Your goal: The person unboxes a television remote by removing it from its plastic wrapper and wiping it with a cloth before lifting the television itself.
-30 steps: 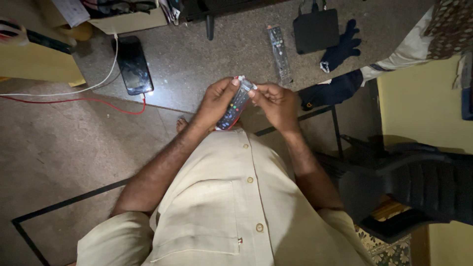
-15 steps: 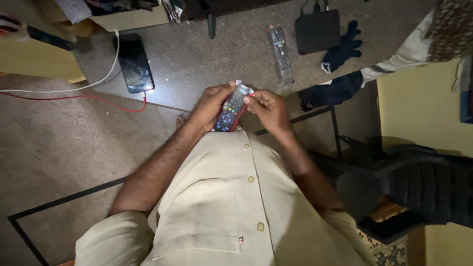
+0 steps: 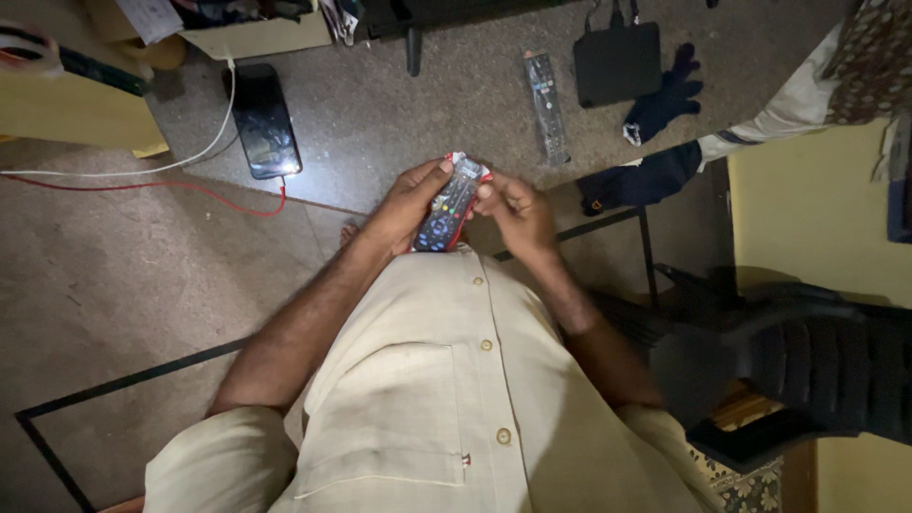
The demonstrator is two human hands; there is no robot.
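On the far left a cream box [image 3: 71, 114] stands at the edge of the stone counter [image 3: 427, 114], and what is in it cannot be made out. Next to it a dark phone [image 3: 264, 121] lies flat on the counter with a white cable [image 3: 123, 171] and a red cable [image 3: 171, 187] trailing off toward the left. Behind it an open cardboard box [image 3: 252, 33] holds a jumble of dark things too dim to name. In the middle, above the cream shirt [image 3: 446, 380], the left hand [image 3: 404, 209] curls around the side of a small remote [image 3: 448, 211] with coloured buttons and a red edge, thumb laid along its top end. The right hand [image 3: 518, 214] pinches that same top end, where some pale wrapping shows. The step looks like working at the cover at the remote's head; the next move likely calls for a steady left grip while the right fingertips peel or tug. Further right a second, long remote [image 3: 547, 104] lies on the counter, then a black set-top box [image 3: 617, 62], a dark glove [image 3: 665, 95], and a black chair [image 3: 807, 361].
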